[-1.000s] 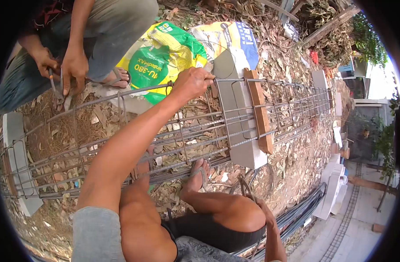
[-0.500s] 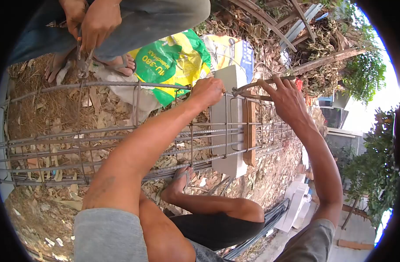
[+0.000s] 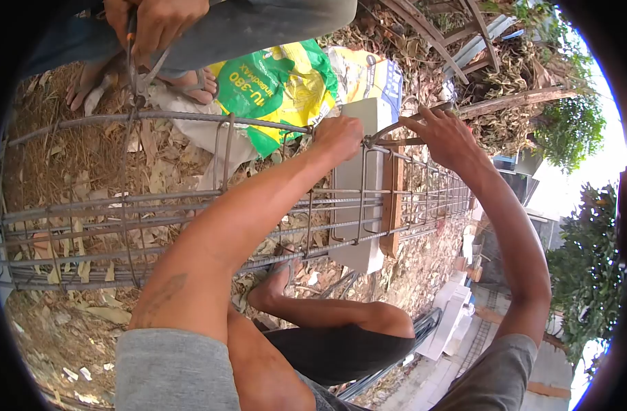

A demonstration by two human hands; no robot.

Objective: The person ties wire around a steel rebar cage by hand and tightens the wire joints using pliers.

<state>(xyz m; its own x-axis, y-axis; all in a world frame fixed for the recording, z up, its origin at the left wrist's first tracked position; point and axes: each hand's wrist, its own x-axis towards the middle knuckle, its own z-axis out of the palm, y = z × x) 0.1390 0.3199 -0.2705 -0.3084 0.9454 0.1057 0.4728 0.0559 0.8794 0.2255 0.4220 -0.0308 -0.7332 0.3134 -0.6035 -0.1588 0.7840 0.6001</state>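
My left hand (image 3: 339,137) is closed around the top steel bar (image 3: 258,123) of a long rebar cage, beside the corner of a square tie (image 3: 362,198). Just right of it, the jaws of metal pincers (image 3: 389,135) meet the bar at that corner. My right hand (image 3: 450,137) grips the pincers' handles, which are spread apart. A pale block (image 3: 361,171) and a wooden strip (image 3: 391,205) lie crosswise at the cage behind the tie. Any wire between the jaws is too small to make out.
At the upper left, a co-worker's hands (image 3: 159,24) hold another pair of pincers (image 3: 141,85) at the same bar. Green and yellow sacks (image 3: 279,89) lie beyond the cage. Old planks (image 3: 512,103) are at the upper right, white blocks (image 3: 450,315) at the lower right.
My right hand has risen from beside my knee to the top bar with the pincers. My left hand stays at the bar. The co-worker's pincers have moved to the bar.
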